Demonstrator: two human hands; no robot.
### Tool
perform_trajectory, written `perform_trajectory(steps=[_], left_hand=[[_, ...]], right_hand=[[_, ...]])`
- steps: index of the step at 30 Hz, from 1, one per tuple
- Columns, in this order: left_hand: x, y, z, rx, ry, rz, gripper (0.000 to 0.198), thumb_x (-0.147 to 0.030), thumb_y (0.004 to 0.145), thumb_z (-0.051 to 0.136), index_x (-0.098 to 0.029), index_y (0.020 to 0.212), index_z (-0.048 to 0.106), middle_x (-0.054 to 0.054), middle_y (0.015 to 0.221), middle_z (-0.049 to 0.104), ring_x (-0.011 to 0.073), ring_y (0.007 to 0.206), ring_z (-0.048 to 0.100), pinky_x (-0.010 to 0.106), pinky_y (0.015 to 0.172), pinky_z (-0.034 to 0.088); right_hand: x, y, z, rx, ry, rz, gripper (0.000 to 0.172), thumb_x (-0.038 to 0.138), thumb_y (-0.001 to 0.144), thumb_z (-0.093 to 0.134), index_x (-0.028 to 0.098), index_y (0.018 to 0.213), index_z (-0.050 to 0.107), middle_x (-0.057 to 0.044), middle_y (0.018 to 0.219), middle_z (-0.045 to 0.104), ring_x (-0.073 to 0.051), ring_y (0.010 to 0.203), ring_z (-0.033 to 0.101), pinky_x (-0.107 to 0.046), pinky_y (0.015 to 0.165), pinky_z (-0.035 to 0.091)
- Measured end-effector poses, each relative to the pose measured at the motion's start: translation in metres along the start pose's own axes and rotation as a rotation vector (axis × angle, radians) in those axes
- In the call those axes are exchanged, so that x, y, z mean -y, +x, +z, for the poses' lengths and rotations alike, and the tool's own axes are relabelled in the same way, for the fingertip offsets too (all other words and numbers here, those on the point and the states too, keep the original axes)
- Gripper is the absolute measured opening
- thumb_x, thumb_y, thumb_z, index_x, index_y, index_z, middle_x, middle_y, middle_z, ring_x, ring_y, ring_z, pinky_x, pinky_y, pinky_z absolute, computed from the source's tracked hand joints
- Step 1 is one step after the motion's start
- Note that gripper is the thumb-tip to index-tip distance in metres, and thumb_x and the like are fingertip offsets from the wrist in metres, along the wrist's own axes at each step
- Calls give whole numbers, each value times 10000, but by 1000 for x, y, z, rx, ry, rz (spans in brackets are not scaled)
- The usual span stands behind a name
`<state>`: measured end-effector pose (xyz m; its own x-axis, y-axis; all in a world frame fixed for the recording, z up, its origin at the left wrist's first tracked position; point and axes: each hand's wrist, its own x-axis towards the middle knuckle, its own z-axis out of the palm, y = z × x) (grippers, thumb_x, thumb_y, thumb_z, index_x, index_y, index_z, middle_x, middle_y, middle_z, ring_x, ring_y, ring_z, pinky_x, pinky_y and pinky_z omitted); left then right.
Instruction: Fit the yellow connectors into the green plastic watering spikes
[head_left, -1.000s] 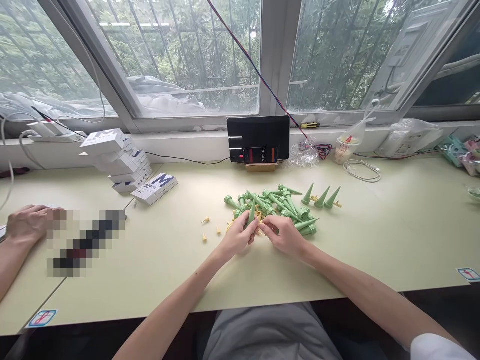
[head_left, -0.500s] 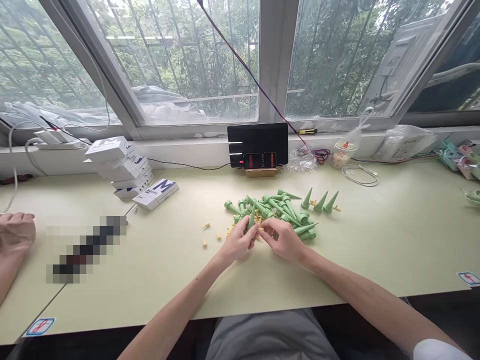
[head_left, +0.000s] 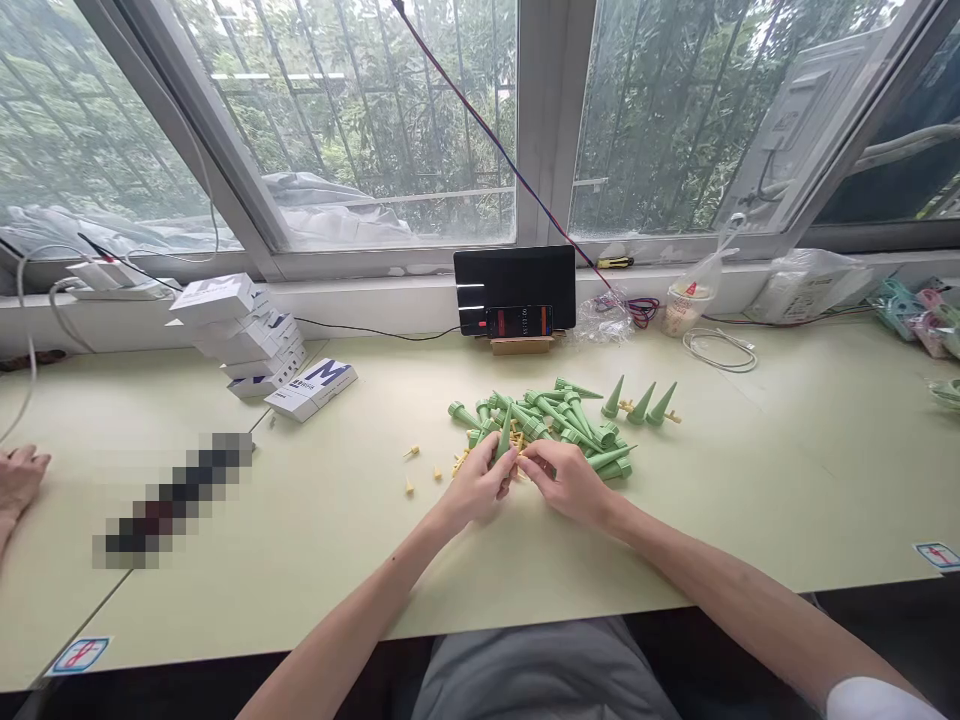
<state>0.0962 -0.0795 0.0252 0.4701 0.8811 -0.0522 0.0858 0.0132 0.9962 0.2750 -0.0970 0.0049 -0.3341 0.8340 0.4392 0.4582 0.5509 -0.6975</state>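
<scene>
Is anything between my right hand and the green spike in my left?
Only your left hand, whose fingers cover the lower end of the green spike. Nothing else visibly blocks your right hand.

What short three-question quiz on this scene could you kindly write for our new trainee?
1. Multiple choice: which hand holds a green spike?
a) right
b) left
c) neither

2. True or false: the phone stands in front of the black screen.

3. Count: how many loose spikes stand point up to the right of the green heap?

Key:
1. b, the left hand
2. True
3. Three
</scene>
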Motion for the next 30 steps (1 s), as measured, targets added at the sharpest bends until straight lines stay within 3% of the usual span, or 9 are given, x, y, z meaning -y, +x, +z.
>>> perform_trajectory(steps=[7,12,15,30], left_hand=[[0,-1,0,1,4,-3,360,-525,909,553,-207,824,407,-45,728,480,77,542,424,226,488,384],[-1,-1,-1,-4,30,-1,337,-504,933,529,-207,836,406,-60,690,450,77,537,419,229,503,378],[0,0,-1,-3,36,4,329,-496,941,520,-205,840,405,-57,704,457,74,538,414,232,504,374],[-1,-2,-1,16,51,13,329,-501,943,511,-209,842,400,-47,722,492,74,524,421,240,504,361]], right_hand=[[0,1,-1,23,12,26,278,294,1022,464,184,875,673,-12,735,646,-127,612,511,-260,595,399],[-2,1,0,-23,68,1,136,284,970,560,176,1010,632,-40,845,667,-143,674,583,-256,589,440],[-4,1,1,-34,71,-16,112,262,970,553,179,995,624,-48,853,667,-154,704,593,-263,601,450],[-2,1,-2,16,-9,-4,283,277,1023,463,180,811,622,-14,710,612,-132,623,512,-251,598,372]])
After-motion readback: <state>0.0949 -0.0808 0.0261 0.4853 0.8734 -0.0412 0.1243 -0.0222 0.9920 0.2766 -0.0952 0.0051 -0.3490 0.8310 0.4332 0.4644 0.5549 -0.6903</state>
